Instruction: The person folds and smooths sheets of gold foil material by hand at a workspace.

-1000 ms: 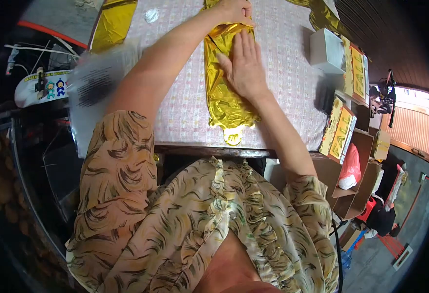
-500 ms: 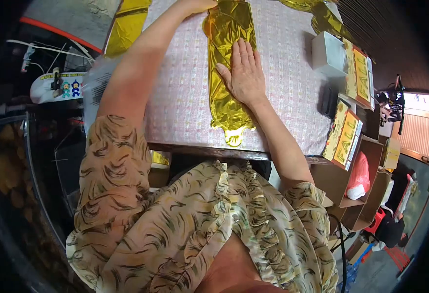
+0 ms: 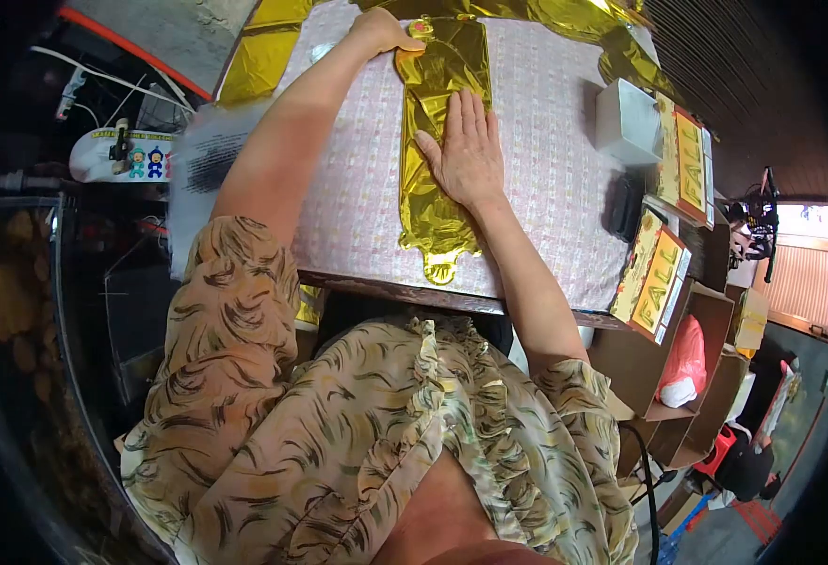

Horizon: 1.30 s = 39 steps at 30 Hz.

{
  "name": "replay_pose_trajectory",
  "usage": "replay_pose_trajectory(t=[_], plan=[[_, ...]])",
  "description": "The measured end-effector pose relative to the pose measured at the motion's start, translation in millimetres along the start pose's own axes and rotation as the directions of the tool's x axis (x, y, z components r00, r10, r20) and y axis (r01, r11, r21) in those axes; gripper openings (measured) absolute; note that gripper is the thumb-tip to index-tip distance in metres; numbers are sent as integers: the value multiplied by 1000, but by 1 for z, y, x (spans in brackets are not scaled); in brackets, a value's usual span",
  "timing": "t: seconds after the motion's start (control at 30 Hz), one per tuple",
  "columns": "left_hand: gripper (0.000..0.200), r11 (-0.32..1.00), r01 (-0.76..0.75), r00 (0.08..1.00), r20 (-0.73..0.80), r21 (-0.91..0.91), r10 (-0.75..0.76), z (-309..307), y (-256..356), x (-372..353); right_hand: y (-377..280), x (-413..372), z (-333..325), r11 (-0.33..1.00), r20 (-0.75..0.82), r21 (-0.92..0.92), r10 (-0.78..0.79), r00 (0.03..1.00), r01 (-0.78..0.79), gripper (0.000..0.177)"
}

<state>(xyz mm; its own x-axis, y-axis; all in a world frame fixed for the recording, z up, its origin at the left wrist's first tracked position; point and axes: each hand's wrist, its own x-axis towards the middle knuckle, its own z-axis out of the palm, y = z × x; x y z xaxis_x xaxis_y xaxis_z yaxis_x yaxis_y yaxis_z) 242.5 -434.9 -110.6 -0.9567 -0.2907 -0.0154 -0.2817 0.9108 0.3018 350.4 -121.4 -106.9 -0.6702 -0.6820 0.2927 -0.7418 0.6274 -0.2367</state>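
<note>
A folded gold foil piece [image 3: 438, 221] lies lengthwise on the patterned cloth [image 3: 353, 198], its scalloped tab near the table's front edge. My right hand [image 3: 471, 151] rests flat on the foil's middle, fingers stretched toward the far side. At the foil's far left corner is my left hand [image 3: 383, 34], its fingers closed at the edge beside a small round red-and-gold spot. What the fingertips pinch there is partly hidden. More gold foil [image 3: 261, 56] lies along the table's left and far edges.
On the table's right stand a white box [image 3: 627, 122], a dark case [image 3: 629, 202] and packs marked FALL [image 3: 692, 165]. A clear plastic sheet [image 3: 209, 155] hangs at the left edge. Cardboard boxes and a red bag [image 3: 683, 363] are at the lower right, a skateboard [image 3: 94, 155] at left.
The view has shifted, showing more of the table's far side. My left hand now shows whole at the foil's far corner. My right hand remains flat on the foil.
</note>
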Motion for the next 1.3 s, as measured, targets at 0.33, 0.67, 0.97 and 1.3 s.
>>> replay_pose_trajectory(t=[0.33,0.67,0.97,1.3], plan=[[30,649,305,928,370,-697,-39,-42,17,-3,1,0,-3,995,-16,95,-3,1000,5,85],[15,558,314,913,406,-768,46,-43,29,-8,2,1,-8,980,-35,199,26,999,-19,74],[11,240,408,894,439,-881,93,-38,32,-10,4,2,-8,962,-42,270,42,998,-29,61],[19,168,350,907,378,-922,187,-22,29,-9,5,0,-9,967,-28,254,25,999,-17,69]])
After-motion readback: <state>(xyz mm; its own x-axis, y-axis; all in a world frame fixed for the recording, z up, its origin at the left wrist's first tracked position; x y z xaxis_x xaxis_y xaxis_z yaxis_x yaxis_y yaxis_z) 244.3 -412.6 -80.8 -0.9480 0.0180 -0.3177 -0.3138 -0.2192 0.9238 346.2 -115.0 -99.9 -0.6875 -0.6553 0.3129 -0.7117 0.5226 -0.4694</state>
